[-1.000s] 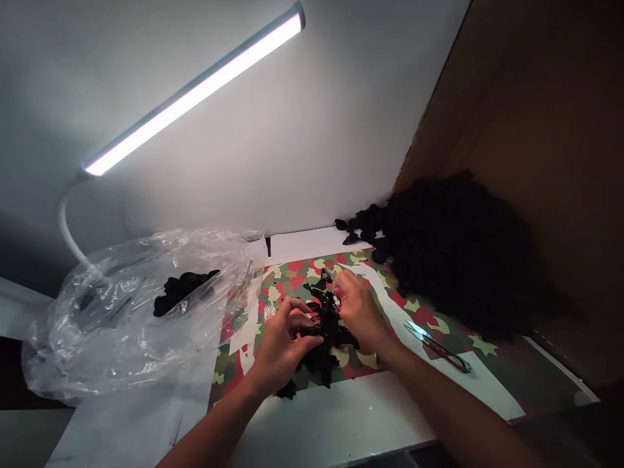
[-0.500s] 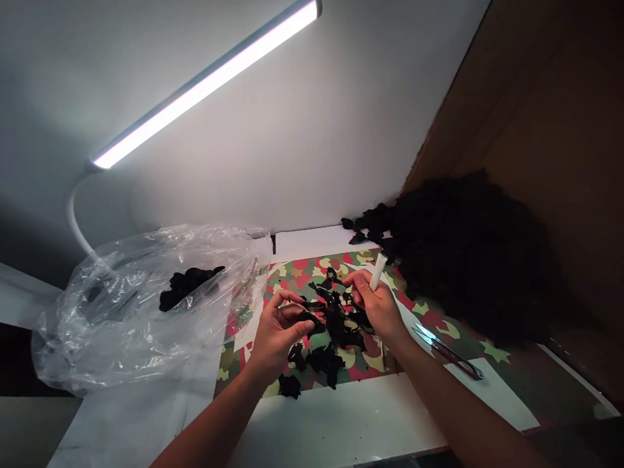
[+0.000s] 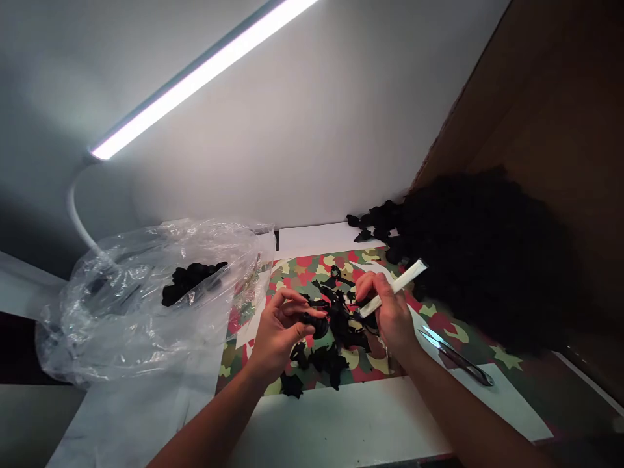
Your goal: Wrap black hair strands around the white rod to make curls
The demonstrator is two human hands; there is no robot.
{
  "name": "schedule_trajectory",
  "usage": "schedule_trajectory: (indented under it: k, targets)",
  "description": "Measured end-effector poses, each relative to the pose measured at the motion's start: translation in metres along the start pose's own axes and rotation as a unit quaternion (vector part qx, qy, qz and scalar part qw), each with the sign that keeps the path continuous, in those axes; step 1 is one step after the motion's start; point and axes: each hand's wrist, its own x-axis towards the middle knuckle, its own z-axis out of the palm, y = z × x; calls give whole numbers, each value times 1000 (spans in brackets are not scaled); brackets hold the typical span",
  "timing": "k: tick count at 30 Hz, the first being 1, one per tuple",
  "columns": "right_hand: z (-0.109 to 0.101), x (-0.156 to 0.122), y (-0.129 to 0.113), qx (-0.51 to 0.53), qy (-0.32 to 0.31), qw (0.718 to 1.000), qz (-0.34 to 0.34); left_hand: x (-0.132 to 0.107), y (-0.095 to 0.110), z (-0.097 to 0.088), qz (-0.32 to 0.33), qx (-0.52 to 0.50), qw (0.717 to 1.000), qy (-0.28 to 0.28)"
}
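My left hand [image 3: 277, 331] pinches a small dark rounded black piece [image 3: 319, 325] between thumb and fingers. In my right hand [image 3: 390, 315] is a slim white stick-like tool [image 3: 397, 286], slanting down to the left; its lower end points toward the black piece, and its exact kind is unclear. Ragged black scraps [image 3: 329, 364] lie beneath and between both hands on a camouflage-patterned sheet [image 3: 368, 374]. One more scrap [image 3: 291, 385] rests at the sheet's front edge.
To the right, metal tweezers or scissors [image 3: 461, 361] lie on white paper. A big heap of black pieces [image 3: 487, 260] fills the right side against a cardboard wall [image 3: 550, 117]. On the left, a clear plastic bag [image 3: 127, 344] contains black pieces [image 3: 192, 281]. A tube lamp [image 3: 205, 75] shines overhead.
The white tool has swung from nearly upright to a low slant, its lower end now nearer my left hand. The black piece in my left hand has turned and shows more. The view has shifted slightly.
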Motion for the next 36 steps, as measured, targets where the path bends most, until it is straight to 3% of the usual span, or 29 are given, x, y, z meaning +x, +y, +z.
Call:
schedule_trajectory:
  k: [6,11,14,16,18,21,23,29,36]
  targets:
    - [1,-6,0,-48,-77,996,20,1,1,2,19,5,1000,11]
    - [8,-19,-5,-114,-230,962,-96,3,2,7,5,39,998,46]
    - [18,-25,-4,-135,-239,953,-129,4,-1,8,-23,65,997,33]
    - [23,-27,-4,-153,-195,964,-91,3,-2,8,-19,101,995,11]
    - [26,-27,-5,-153,-166,974,-28,3,-2,7,28,174,984,1]
    - [27,-25,-9,-102,-179,977,47,2,4,5,121,291,949,-14]
    - [26,-23,-13,-41,-186,979,78,2,8,6,150,321,935,-17]
    - [23,-19,-23,70,-194,966,158,0,12,10,65,209,975,40]
    - [28,-21,-14,139,-209,943,217,-1,10,16,111,126,981,101]
